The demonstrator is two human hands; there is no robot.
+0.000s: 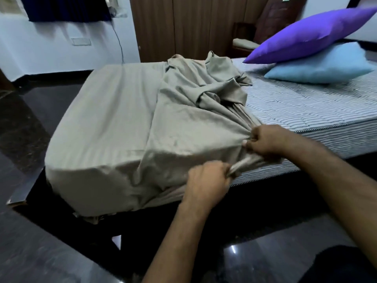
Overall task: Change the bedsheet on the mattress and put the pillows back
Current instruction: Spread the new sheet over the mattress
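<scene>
We see the grey-green bedsheet (122, 123) drawn over the left end of the mattress (302, 111), wrapped down over its near left corner and side, while the rest of it lies bunched in a crumpled heap along the middle of the bed. The right part of the mattress is bare, showing its striped quilted cover.

At the near edge, both hands work the sheet's gathered edge. Our right hand (265, 140) has its fingers curled into a fist around a bunch of cloth at the top edge of the mattress, with folds fanning out from the grip. Our left hand (206, 180), lower on the mattress side, has its fingers curled around a twisted strand of the same edge; the strand runs taut between the two hands.

On the far right of the bare mattress lies a light blue pillow (322, 68), and a purple pillow (310, 35) rests tilted on top of it.

The mattress sits on a dark bed frame (61, 217) above a glossy dark floor (30, 252). Behind stand wooden wardrobe doors (183, 27) and a pale wall (51, 48).
</scene>
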